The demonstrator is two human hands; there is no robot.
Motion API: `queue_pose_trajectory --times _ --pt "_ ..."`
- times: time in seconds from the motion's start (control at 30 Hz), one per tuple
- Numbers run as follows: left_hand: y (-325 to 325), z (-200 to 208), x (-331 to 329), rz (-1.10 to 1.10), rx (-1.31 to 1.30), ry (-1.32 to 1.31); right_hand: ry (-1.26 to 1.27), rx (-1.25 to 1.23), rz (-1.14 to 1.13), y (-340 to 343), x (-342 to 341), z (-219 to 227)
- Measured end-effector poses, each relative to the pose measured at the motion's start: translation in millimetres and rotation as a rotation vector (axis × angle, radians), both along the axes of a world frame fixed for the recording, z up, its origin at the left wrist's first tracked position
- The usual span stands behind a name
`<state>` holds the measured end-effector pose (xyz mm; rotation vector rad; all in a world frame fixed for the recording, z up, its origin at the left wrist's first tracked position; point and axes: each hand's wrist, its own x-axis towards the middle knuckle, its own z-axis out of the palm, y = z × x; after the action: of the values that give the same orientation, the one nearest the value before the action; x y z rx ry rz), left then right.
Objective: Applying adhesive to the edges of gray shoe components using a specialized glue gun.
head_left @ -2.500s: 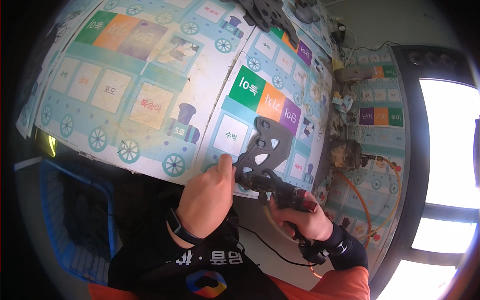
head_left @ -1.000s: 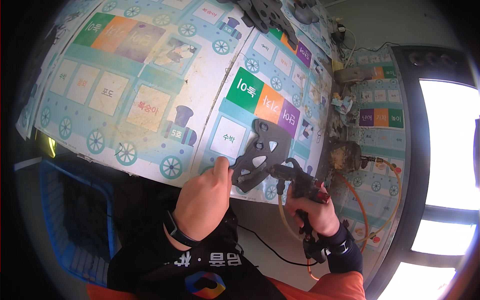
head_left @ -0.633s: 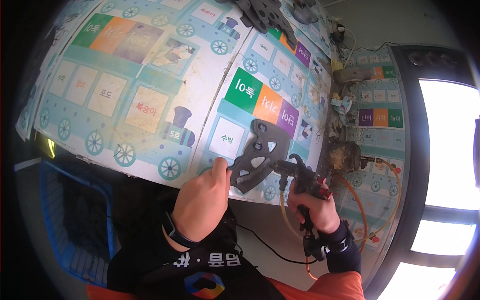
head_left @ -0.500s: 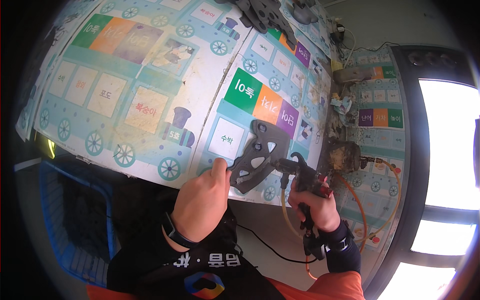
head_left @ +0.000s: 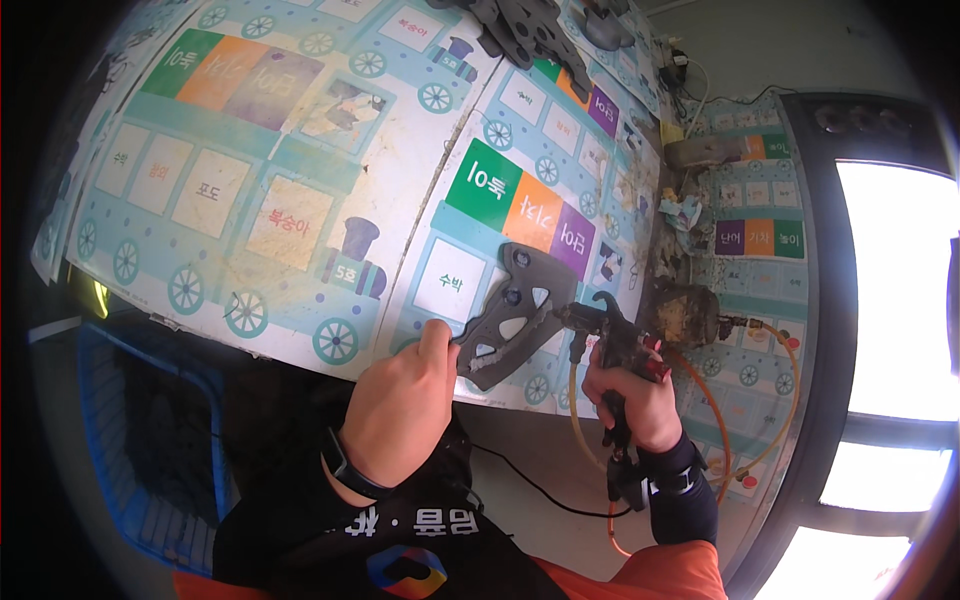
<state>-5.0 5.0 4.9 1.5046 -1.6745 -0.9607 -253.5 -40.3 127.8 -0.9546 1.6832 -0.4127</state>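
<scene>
A dark grey moulded piece [head_left: 545, 270] with several cut-out holes lies at the table's near edge. The fingers of my left hand [head_left: 400, 400] pinch its lower left edge. My right hand [head_left: 640, 400] is wrapped round the grip of a black spray gun [head_left: 618, 335] with red knobs. The gun's nozzle points left, close to the piece's right side. A pale hose [head_left: 574, 400] hangs below the nozzle, and an orange hose [head_left: 708, 385] runs behind my right hand. Whether any spray comes out cannot be seen.
Several similar dark grey pieces [head_left: 515, 30] lie at the table's far side. A stained pot-like container [head_left: 688, 315] stands right of the gun, with a yellowish hose [head_left: 797, 370] attached. A blue basket [head_left: 105, 430] is at the lower left; a black cable [head_left: 540, 490] hangs below the table.
The spray gun has shifted slightly right and up, so its nozzle sits a little further from the grey piece. My left hand keeps its pinch with almost no movement.
</scene>
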Motion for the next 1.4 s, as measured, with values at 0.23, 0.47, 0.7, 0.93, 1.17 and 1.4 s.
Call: queue_pose_trajectory --times 0.23,0.47,0.7,0.93,1.17,1.4 --pt "0.1 -0.1 0.5 -0.007 0.008 0.001 -0.007 -0.030 -0.006 -5.1 -5.0 -4.4" --pt "-0.4 -0.2 0.7 -0.005 -0.003 -0.002 0.019 -0.051 0.002 -9.1 -1.5 -3.6" --pt "-0.5 -0.5 1.4 -0.012 0.010 0.009 0.004 -0.051 0.016 -12.1 3.7 -3.6" --pt "-0.9 -0.6 2.5 -0.023 0.021 0.024 0.002 -0.050 0.033 -14.4 9.3 -3.0" --pt "-1.2 -1.2 3.1 -0.029 0.027 0.020 -0.008 -0.060 0.058 -15.0 13.6 -4.2" --pt "-1.6 -1.4 3.6 -0.035 0.022 0.016 -0.011 -0.043 0.090 -15.8 17.1 -4.3"
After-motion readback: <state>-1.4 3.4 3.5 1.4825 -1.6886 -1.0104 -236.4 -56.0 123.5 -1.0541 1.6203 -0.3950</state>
